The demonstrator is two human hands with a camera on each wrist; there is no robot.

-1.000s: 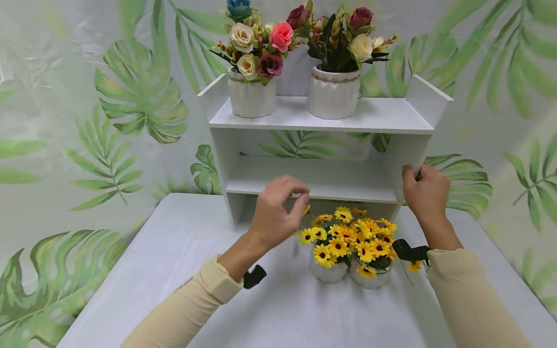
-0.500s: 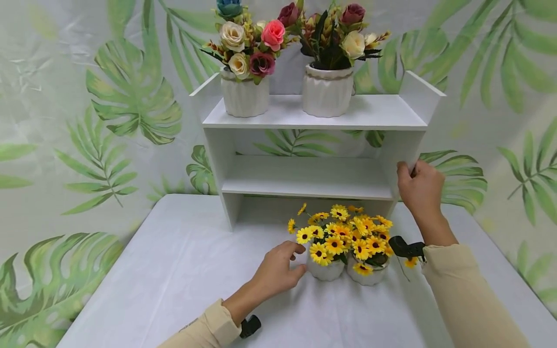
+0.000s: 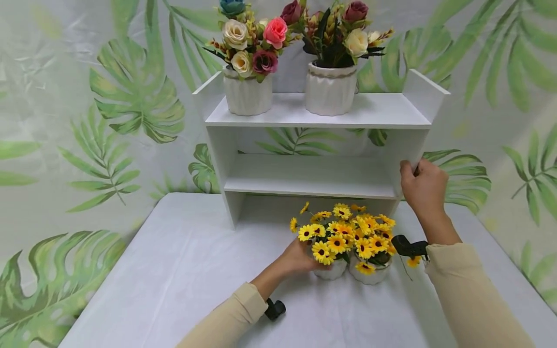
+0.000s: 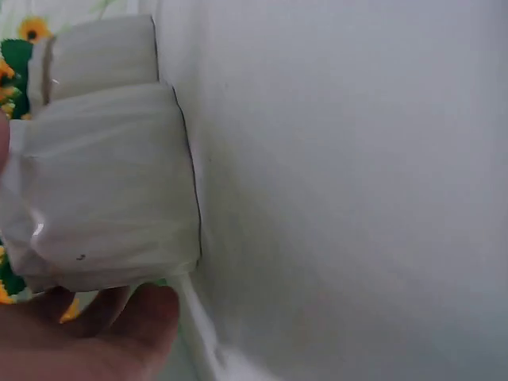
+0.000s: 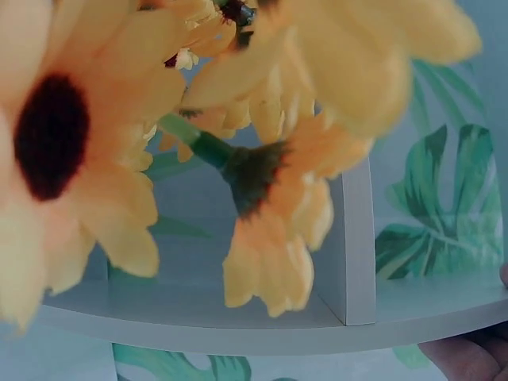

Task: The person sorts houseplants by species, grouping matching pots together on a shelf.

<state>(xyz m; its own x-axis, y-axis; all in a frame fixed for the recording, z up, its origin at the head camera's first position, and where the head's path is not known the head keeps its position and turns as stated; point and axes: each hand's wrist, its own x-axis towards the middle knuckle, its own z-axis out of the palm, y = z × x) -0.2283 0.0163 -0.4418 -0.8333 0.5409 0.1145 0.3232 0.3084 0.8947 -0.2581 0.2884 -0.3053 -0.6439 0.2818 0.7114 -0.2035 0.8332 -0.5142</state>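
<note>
My left hand [image 3: 300, 257] holds the left potted yellow daisy plant [image 3: 329, 270], its fingers behind the white pot and thumb at the front. In the left wrist view the fingers [image 4: 147, 317] lie along the side of this pot [image 4: 103, 190]. A second daisy pot [image 3: 369, 275] stands just to its right. My right hand [image 3: 424, 187] grips the right side panel of the white shelf unit [image 3: 311, 180]. Daisies [image 5: 274, 230] hang close in front of the right wrist camera, with a shelf board [image 5: 238, 337] behind them.
On the top shelf stand two white pots of artificial roses, a left pot [image 3: 248, 94] and a right pot [image 3: 330, 92]. A loose daisy stem [image 3: 412, 262] sticks out at the right. The table [image 3: 183, 261] is covered in white cloth before a leaf-patterned backdrop [image 3: 139, 92].
My left hand has come down from in front of the shelf unit and moved right, taking hold of the left daisy pot. The right hand keeps its grip on the side panel.
</note>
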